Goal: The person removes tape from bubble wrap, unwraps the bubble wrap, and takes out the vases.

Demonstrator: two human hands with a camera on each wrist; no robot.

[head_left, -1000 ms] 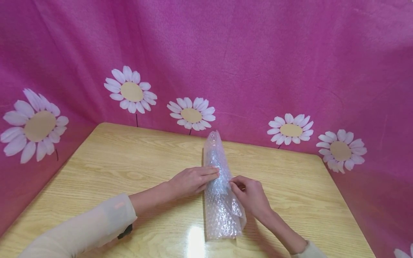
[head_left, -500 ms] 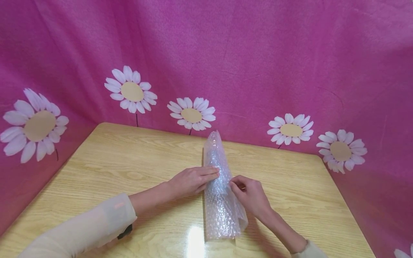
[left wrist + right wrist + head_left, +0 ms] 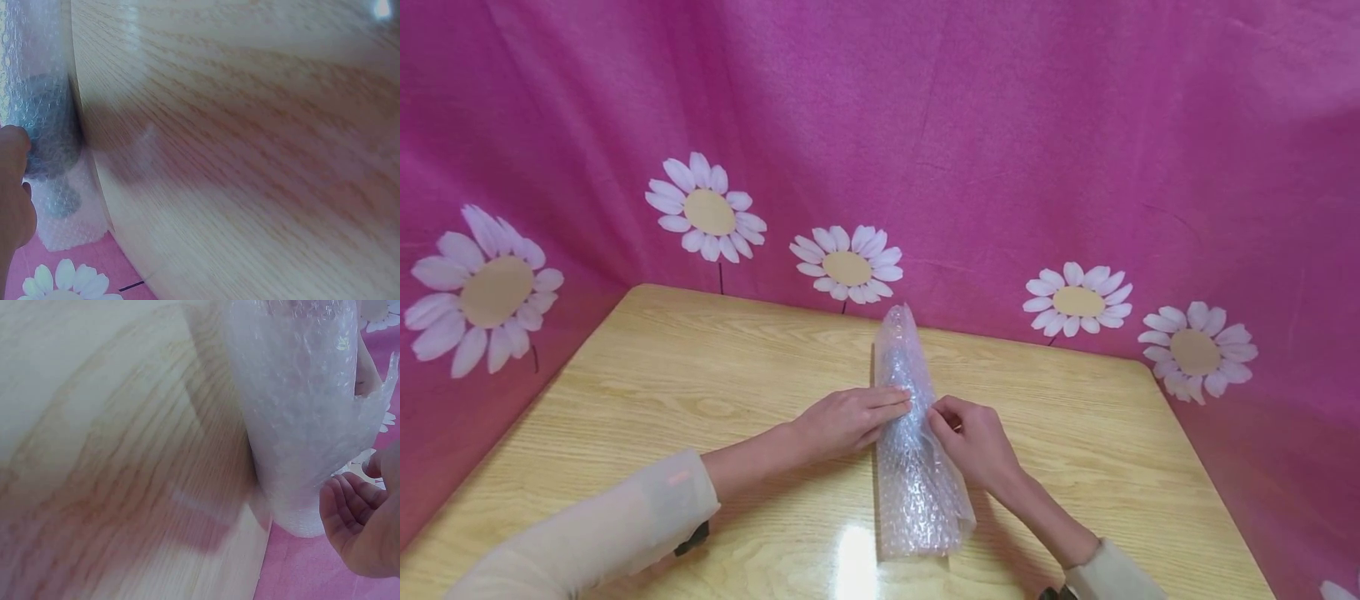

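A roll of clear bubble wrap (image 3: 921, 517) lies lengthwise on the table, its far end near the back edge. Through the plastic, the left wrist view shows a dark bottle-like object (image 3: 53, 147) with a narrower end; its exact kind is blurred. My left hand (image 3: 848, 419) rests across the top of the roll with fairly straight fingers pressing on it. On the roll's right side, my right hand (image 3: 976, 437) pinches the loose edge of the wrap between thumb and fingers. In the right wrist view that edge stands slightly lifted beside the right hand (image 3: 365, 515).
The roll lies on a light wood-grain table (image 3: 722, 358) with rounded back corners. Behind and beside it hangs a pink curtain (image 3: 970, 150) printed with white daisies. A bright light reflection falls on the tabletop just left of the roll's near end.
My right hand has moved slightly up and to the left, drawing the wrap's loose edge over the roll. My left hand stays in place on top.
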